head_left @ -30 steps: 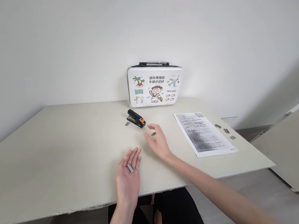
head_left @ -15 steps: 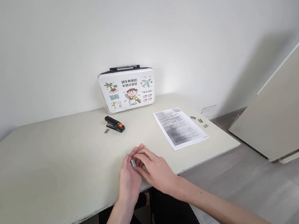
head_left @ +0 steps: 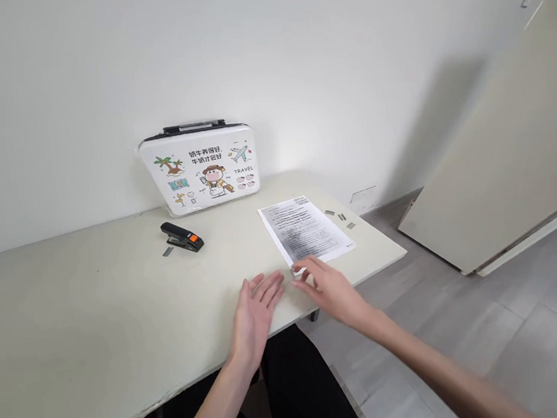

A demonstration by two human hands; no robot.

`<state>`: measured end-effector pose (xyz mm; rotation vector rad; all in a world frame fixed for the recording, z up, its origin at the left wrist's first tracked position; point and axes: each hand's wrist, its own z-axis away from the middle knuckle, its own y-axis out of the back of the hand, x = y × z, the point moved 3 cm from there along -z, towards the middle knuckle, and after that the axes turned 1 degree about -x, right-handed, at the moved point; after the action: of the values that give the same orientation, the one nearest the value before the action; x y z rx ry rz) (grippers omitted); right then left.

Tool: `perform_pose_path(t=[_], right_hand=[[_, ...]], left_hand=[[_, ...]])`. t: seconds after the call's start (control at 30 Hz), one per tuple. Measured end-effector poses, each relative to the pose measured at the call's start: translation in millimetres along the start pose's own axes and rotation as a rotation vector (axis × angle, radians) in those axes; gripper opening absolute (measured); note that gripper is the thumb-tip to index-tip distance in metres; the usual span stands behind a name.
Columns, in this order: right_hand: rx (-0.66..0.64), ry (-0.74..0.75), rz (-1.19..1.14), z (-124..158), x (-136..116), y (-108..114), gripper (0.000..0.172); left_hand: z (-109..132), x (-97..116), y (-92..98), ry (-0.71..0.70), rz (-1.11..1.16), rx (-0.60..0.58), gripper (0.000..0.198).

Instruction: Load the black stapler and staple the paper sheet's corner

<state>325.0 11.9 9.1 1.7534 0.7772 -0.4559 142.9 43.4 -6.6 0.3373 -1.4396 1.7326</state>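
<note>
Cream table (head_left: pixel 93 310); white wall (head_left: pixel 292 66) at 12 o'clock; grey floor (head_left: pixel 475 347) at 3 o'clock. Left hand (head_left: pixel 255 312) spread, empty. Right hand (head_left: pixel 333 290): grip indeterminate.

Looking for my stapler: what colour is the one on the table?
The stapler is black with an orange patch; head view.

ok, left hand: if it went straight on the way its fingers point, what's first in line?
Probably the sheet of paper, at its near left corner. The left hand points forward and right; height above the table is unclear.
</note>
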Motion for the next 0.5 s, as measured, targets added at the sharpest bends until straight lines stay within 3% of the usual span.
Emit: perform_pose_path(t=[0.17,0.27,0.4,0.5], right_hand=[[0.205,-0.150,0.123,2,83,64,0.031],[0.273,-0.237,0.266,5,131,91,0.038],[0.309,-0.353,0.445,5,180,103,0.040],[0.297,-0.410,0.472,2,200,102,0.043]], left_hand=[[3,33,28.9,-0.135,-0.260,-0.074,0.040],[9,55,50.5,-0.216,-0.401,-0.068,0.052],[25,71,72.1,-0.321,-0.533,-0.038,0.049],[38,78,81.8,-0.348,-0.626,-0.026,0.048]])
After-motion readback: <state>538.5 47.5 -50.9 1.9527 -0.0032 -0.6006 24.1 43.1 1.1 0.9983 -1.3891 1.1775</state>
